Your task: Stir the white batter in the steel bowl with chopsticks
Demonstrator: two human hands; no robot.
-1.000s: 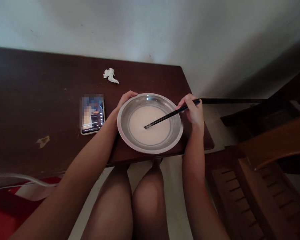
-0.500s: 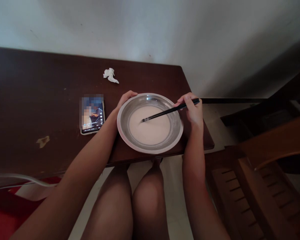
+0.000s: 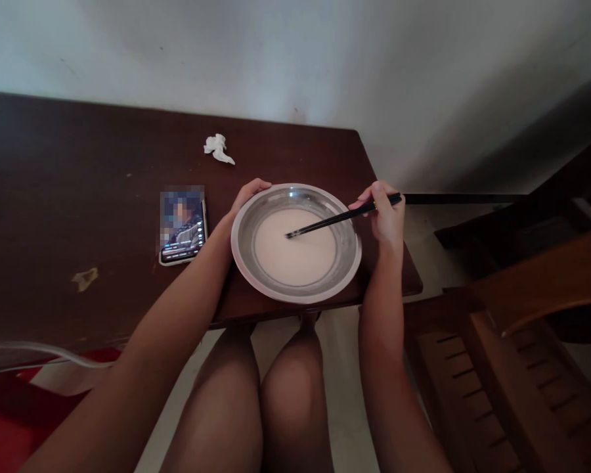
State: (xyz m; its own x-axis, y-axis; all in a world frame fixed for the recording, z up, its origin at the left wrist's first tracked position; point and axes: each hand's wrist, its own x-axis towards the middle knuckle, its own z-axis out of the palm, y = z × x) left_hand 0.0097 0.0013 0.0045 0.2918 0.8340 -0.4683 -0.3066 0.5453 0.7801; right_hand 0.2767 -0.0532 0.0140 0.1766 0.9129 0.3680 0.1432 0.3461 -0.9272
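Note:
A round metal bowl stands at the front edge of the dark wooden table, with a pale, milky liquid in it. My left hand grips the bowl's far left rim; part of its fingers is hidden behind the rim. My right hand is closed around black chopsticks beside the bowl's right rim. The chopsticks slant down to the left, and their whitened tips meet the liquid near the middle of the bowl.
A phone with a lit screen lies left of the bowl. Crumpled white tissue is farther back on the table. A pale cable runs at lower left. A wooden chair stands to the right, and a wall rises behind.
My right hand has shifted slightly right, and the chopstick tips have moved a little right and up in the liquid. My left hand and the bowl stay in place.

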